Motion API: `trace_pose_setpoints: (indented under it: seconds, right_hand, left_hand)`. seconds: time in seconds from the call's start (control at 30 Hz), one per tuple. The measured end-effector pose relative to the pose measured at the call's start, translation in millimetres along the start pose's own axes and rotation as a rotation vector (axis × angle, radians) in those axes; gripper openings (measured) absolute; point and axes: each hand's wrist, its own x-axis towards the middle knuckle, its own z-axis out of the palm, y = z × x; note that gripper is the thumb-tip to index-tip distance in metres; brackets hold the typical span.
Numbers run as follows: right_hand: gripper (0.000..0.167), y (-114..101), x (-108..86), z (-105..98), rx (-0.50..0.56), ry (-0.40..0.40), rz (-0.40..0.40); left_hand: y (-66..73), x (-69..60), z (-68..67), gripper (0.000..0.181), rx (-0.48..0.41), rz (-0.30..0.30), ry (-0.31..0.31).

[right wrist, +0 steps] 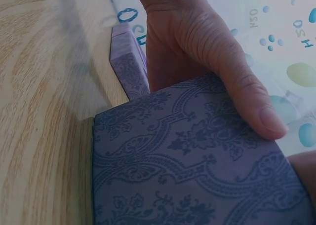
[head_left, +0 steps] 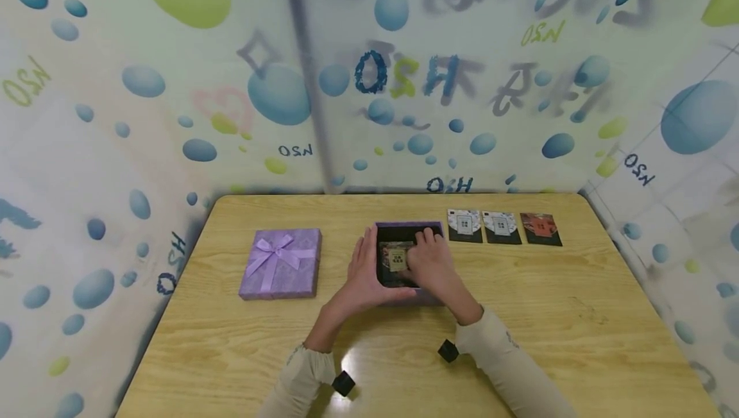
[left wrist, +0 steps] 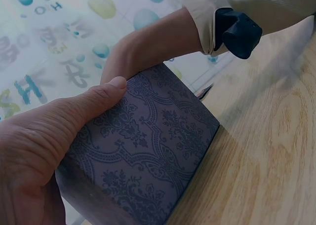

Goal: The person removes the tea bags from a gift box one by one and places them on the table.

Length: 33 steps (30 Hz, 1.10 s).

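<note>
A purple patterned box (head_left: 410,298) stands uncovered near the middle of the table. My left hand (head_left: 369,275) holds its left near corner, fingers along the left side and thumb across the near wall; the left wrist view shows that thumb (left wrist: 106,94) on the damask-print side. My right hand (head_left: 432,263) reaches into the box from the right, its fingertips partly hidden inside. Next to it, in the box, lies a dark square packet (head_left: 397,260) with a pale gold label. Whether the right fingers pinch anything cannot be seen.
The purple lid (head_left: 283,277) with a ribbon bow lies to the left of the box. Behind and right, two packets with white labels (head_left: 464,225) (head_left: 501,227) and a red-labelled packet (head_left: 541,229) lie in a row. A patterned wall (head_left: 381,142) rises behind the table.
</note>
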Motion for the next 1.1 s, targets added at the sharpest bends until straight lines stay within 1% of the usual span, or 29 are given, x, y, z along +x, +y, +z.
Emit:
trace_pose_setpoints:
  seconds: [0.07, 0.13, 0.2, 0.3, 0.4, 0.5, 0.57, 0.63, 0.73, 0.8, 0.93, 1.03, 1.1]
  right_hand:
    - [0.054, 0.4, 0.2, 0.2, 0.056, -0.013, -0.028]
    - [0.052, 0.5, 0.6, 0.8, 0.13, -0.046, -0.05]
    - [0.049, 0.4, 1.2, 1.1, 0.196, -0.08, -0.061]
    - [0.046, 0.3, 1.5, 1.2, 0.255, -0.094, -0.058]
    - [0.044, 0.5, 0.8, 0.8, 0.281, -0.074, -0.051]
    - [0.041, 1.0, -0.8, 1.1, 0.286, -0.022, -0.051]
    - [0.041, 1.2, -2.1, 2.1, 0.284, 0.029, -0.042]
    - [0.047, 1.4, -2.9, 3.0, 0.288, 0.081, -0.033]
    - [0.06, 1.4, -3.9, 3.5, 0.313, 0.132, -0.012]
    - [0.062, 1.5, -3.9, 3.6, 0.335, 0.153, -0.005]
    - [0.056, 2.2, -3.0, 3.7, 0.389, 0.158, 0.003]
    - [0.048, 2.8, -2.2, 4.1, 0.425, 0.143, 0.004]
    - [0.039, 2.9, -1.9, 4.4, 0.429, 0.138, -0.003]
  left_hand:
    - [0.1, 0.2, 0.0, 0.146, -0.002, -0.003, 0.001]
    - [0.1, 0.2, 0.2, 0.146, -0.003, -0.004, 0.0]
    - [0.0, 0.0, 0.6, 0.145, -0.006, -0.006, -0.003]
    - [0.5, -0.9, 0.5, 0.145, -0.015, -0.006, -0.004]
    - [1.7, -1.8, 0.0, 0.145, -0.019, -0.009, -0.007]
    - [2.1, -2.0, -0.4, 0.145, -0.016, -0.009, -0.012]
    - [2.2, -1.8, -0.5, 0.146, -0.013, -0.01, -0.014]
    - [2.1, -1.4, -0.5, 0.146, -0.011, -0.011, -0.015]
    - [2.2, -0.7, -0.9, 0.146, -0.01, -0.013, -0.016]
    - [2.4, -0.4, -1.4, 0.147, -0.009, -0.011, -0.016]
    - [3.4, -0.7, -2.5, 0.148, -0.013, -0.004, -0.015]
    - [4.0, -1.3, -3.0, 0.148, -0.024, -0.003, -0.017]
    - [3.8, -1.4, -2.9, 0.149, -0.029, -0.006, -0.019]
